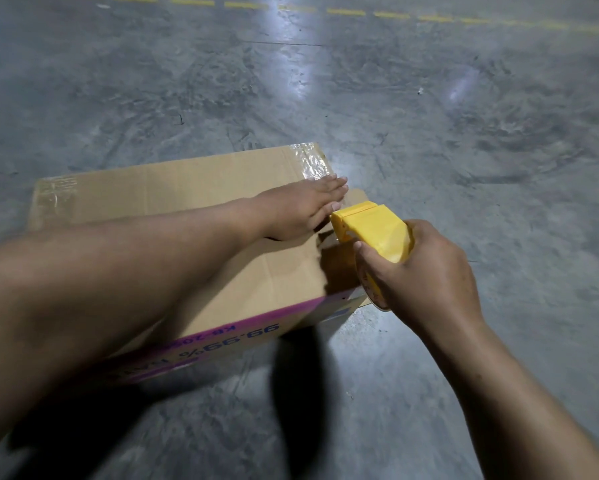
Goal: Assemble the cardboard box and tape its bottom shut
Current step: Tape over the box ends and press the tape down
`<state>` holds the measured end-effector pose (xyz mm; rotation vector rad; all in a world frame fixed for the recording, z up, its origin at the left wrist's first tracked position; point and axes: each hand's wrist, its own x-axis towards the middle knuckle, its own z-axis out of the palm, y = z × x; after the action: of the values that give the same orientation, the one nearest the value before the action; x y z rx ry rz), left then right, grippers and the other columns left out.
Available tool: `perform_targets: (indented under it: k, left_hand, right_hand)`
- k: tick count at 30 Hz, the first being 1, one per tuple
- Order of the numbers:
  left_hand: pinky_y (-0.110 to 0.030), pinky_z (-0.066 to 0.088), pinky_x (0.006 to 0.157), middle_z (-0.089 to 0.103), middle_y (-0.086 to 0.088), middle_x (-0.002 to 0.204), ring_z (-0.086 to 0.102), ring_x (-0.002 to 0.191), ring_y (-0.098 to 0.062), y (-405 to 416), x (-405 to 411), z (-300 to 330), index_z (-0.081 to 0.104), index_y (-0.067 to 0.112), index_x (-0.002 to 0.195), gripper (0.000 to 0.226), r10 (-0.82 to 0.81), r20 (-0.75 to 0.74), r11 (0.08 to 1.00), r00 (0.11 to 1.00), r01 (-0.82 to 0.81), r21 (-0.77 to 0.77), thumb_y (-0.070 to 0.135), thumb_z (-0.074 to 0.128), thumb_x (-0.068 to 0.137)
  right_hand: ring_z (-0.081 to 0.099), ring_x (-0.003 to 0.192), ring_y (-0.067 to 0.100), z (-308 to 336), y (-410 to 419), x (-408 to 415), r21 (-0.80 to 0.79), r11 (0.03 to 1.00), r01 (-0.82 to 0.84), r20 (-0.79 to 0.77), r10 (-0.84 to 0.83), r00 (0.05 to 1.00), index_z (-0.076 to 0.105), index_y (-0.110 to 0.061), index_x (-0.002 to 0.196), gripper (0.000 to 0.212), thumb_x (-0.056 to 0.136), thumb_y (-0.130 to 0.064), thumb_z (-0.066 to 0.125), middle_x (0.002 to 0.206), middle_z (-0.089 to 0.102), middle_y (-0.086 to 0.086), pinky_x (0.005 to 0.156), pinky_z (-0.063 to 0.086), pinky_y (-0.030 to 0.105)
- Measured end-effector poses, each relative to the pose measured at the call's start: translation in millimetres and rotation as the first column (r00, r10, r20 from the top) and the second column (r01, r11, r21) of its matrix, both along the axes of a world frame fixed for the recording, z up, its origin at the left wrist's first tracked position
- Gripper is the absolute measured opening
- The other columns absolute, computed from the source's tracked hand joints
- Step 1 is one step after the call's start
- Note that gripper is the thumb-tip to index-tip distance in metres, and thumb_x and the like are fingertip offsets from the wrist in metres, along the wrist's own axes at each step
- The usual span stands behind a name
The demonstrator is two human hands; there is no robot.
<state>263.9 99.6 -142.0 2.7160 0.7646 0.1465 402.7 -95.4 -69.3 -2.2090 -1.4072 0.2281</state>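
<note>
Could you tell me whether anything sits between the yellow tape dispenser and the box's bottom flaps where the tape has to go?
Nothing visible does; the tape dispenser gripped by the right hand meets the cardboard box beside the flat left hand.

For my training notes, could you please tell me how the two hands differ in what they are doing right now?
The left hand lies flat with straight fingers, pressing the box flaps down; the right hand curls around the yellow tape dispenser. The left rests on cardboard; the right is off the box's edge. Both are bare and meet at the seam.
</note>
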Motion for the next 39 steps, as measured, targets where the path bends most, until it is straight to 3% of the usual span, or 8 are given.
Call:
perform_targets:
  k: [6,12,16,22,30,34,39]
  left_hand:
    - [-0.012,-0.001,0.112,0.020,-0.002,0.161,0.013,0.148,-0.010,19.1,0.0,-2.0,0.027,0.011,0.152,0.050,0.034,0.010,0.999,0.999,-0.033,-0.041,0.029,0.023,0.105]
    - [-0.017,0.002,0.116,0.020,-0.001,0.161,0.014,0.148,-0.010,32.1,-0.8,-3.6,0.029,0.013,0.151,0.050,0.028,-0.006,0.999,1.000,-0.028,-0.030,0.031,0.024,0.105]
    - [-0.016,0.000,0.115,0.017,-0.003,0.162,0.011,0.149,-0.011,31.0,-0.4,-3.3,0.025,0.011,0.152,0.051,0.021,-0.038,1.000,0.999,-0.021,-0.005,0.033,0.023,0.106]
    - [-0.026,0.004,0.120,0.013,-0.005,0.162,0.008,0.149,-0.014,26.4,0.4,4.0,0.020,0.010,0.153,0.053,0.013,-0.105,1.000,0.994,-0.012,0.011,0.034,0.022,0.105]
    - [-0.022,0.003,0.117,0.012,-0.002,0.163,0.007,0.149,-0.011,-0.9,0.8,9.0,0.022,0.012,0.154,0.054,-0.013,-0.079,1.000,0.997,0.014,0.004,0.035,0.025,0.105]
    - [-0.028,0.001,0.118,0.009,-0.001,0.163,0.005,0.149,-0.012,-11.4,7.1,3.6,0.018,0.014,0.154,0.054,-0.012,-0.076,0.999,0.997,0.015,0.032,0.036,0.022,0.105]
    - [-0.013,-0.005,0.110,0.014,0.001,0.162,0.008,0.149,-0.010,-7.0,11.2,-2.2,0.024,0.014,0.153,0.052,0.011,-0.029,0.999,1.000,-0.012,-0.031,0.034,0.029,0.105]
  right_hand:
    - [0.044,0.072,0.021,3.6,30.1,-1.5,-0.048,0.999,0.010,0.012,-0.010,1.000,0.056,-0.018,0.103,0.052,0.075,-0.062,0.061,0.080,0.052,0.000,0.058,0.031,0.032]
    - [0.044,0.071,0.022,2.3,39.0,2.7,-0.079,0.997,0.002,-0.012,-0.003,1.000,0.055,-0.017,0.098,0.052,0.074,-0.064,0.060,0.071,0.045,-0.006,0.047,0.027,0.028]
    - [0.047,0.073,0.022,-3.1,12.9,3.2,-0.075,0.997,-0.018,-0.011,0.017,1.000,0.056,-0.019,0.102,0.051,0.074,-0.062,0.061,0.080,0.056,0.000,0.054,0.030,0.032]
    - [0.057,0.082,0.027,-7.8,-1.3,2.4,-0.038,0.999,-0.015,-0.037,0.014,0.999,0.056,-0.019,0.107,0.053,0.074,-0.061,0.061,0.089,0.063,0.003,0.062,0.036,0.032]
    - [0.046,0.073,0.020,-10.4,-6.1,3.0,-0.038,0.999,0.007,-0.045,-0.009,0.999,0.057,-0.018,0.108,0.055,0.075,-0.062,0.062,0.088,0.060,0.001,0.059,0.033,0.031]
    - [0.046,0.074,0.020,-8.7,-4.6,4.7,-0.042,0.999,0.012,-0.041,-0.014,0.999,0.057,-0.017,0.108,0.055,0.075,-0.062,0.062,0.086,0.058,0.000,0.060,0.033,0.031]
    - [0.047,0.074,0.021,-12.7,-1.9,4.9,-0.046,0.999,0.016,-0.058,-0.018,0.998,0.057,-0.017,0.107,0.055,0.075,-0.061,0.062,0.086,0.059,0.002,0.059,0.033,0.031]
